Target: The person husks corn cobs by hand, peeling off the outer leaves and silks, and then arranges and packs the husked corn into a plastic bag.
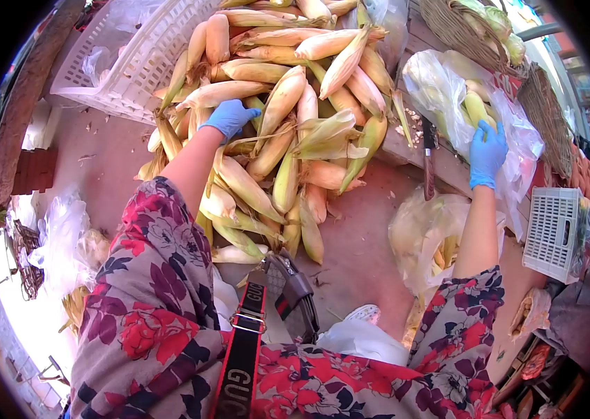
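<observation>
A heap of corn ears in their husks [246, 178] lies in front of me. My left hand [230, 119], in a blue glove, is at the heap's upper left with its fingers curled by a green husk tip [256, 112]; what they hold, if anything, is hidden. Off to the right, my right hand [488, 155], also gloved in blue, closes around the lower end of a pale green ear of corn [478, 110]. That ear lies at the mouth of a clear plastic bag [438, 84] with more pale ears inside.
A knife [429, 157] lies on the wooden board between heap and bag. Behind the heap's left side stands a white plastic crate [117, 70]. Another plastic bag [424, 234] holds husks below the board. A small white basket [551, 234] is at far right, a bag strap [242, 349] across my front.
</observation>
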Demonstrator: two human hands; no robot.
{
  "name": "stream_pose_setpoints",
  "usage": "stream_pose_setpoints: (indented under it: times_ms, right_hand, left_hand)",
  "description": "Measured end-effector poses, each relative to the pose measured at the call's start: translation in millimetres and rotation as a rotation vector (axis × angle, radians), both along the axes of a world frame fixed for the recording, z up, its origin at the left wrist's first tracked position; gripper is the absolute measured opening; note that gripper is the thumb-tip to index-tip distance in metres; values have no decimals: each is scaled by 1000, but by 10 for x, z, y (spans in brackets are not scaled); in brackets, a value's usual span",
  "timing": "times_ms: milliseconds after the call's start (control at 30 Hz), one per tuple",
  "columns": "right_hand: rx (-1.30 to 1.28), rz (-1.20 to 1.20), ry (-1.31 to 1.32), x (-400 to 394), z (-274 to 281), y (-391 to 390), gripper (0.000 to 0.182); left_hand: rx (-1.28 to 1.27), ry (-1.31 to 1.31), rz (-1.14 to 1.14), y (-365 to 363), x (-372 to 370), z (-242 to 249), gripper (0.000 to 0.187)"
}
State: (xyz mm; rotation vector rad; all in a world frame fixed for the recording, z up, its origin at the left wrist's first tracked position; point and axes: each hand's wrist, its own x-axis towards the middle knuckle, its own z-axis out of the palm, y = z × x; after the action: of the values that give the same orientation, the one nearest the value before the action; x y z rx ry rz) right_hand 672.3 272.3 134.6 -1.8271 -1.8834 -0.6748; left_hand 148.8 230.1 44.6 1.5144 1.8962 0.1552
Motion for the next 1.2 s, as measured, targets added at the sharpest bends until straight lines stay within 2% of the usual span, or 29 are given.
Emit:
stream_pose_setpoints:
  times_ms: [33, 67, 133, 167, 200, 300, 367, 433, 500, 533, 567, 633, 700, 733, 767, 833, 900, 967, 1067, 1100, 1167, 1200]
  right_hand:
    - [17, 57, 30, -80, 21, -61, 21]
    - [35, 112, 61, -174, 32, -131, 20]
    - [-19, 175, 332, -526, 55, -334, 18]
    - [-43, 209, 463, -720, 74, -407, 17]
    - [-78, 232, 549, -879, 43, -451, 17]
    - [-151, 297, 686, -1368, 121, -634, 15]
    - [-99, 385, 612, -1507, 181, -697, 15]
    - [-82, 427, 621, -1625, 296, -772, 15]
    - [-91, 480, 618, -1719, 311, -826, 14]
    - [-125, 523, 651, -1788, 315, -835, 15]
    - [-154, 568, 682, -1870, 330, -838, 15]
    - [-432, 614, 1048, -2139, 330, -847, 19]
    - [-638, 746, 1435, -2482, 405, -888, 35]
    - [-690, 841, 1528, -2638, 394, -873, 48]
    - [-785, 831, 1615, -2760, 466, -921, 57]
    - [-863, 933, 1643, -2900, 604, -988, 61]
    - [-1001, 752, 1846, -2835, 718, -1060, 58]
    - [-831, 792, 1737, -2753, 552, -1058, 50]
    - [-689, 767, 1611, -2726, 329, -1094, 49]
    - [-650, 743, 1572, -2716, 302, -1107, 49]
    - [-506, 710, 1501, -2755, 262, -1121, 51]
    - [-474, 694, 1454, -2759, 216, -1118, 51]
  left_hand:
    - [15, 58, -13, 73, 64, -187, 63]
    - [103, 92, 56, 150, 139, -441, 66]
    - [298, 28, 387, 168, 270, -731, 76]
    - [374, 15, 550, 148, 369, -765, 82]
    - [240, 8, 609, 146, 430, -598, 90]
    - [359, -134, 681, 119, 478, -542, 82]
    - [130, -414, 636, 193, 183, -614, 59]
    - [247, -837, 472, 181, -33, -490, 51]
    - [2, -1127, 534, 62, -148, 309, 41]
    - [99, -1262, 466, 99, -260, 442, 38]
    - [214, -1319, 295, 65, -264, 798, 41]
    - [239, -1376, 168, 97, -259, 1209, 43]
    - [238, -1446, 73, -2, -49, 1510, 45]
    - [201, -1477, 29, -38, 63, 1591, 48]
    - [183, -1460, -89, -39, 217, 1654, 54]
    - [306, -1324, -238, -72, 488, 1733, 59]
    - [359, -1255, -247, -69, 645, 1811, 54]
    - [365, -1456, -116, -213, 770, 2084, 45]
    - [382, -1492, -27, -81, 853, 2018, 39]
    - [434, -1489, 104, -124, 953, 2002, 37]
    - [402, -1714, 185, -90, 1069, 1874, 40]
    - [393, -1725, 196, -65, 1078, 1815, 41]
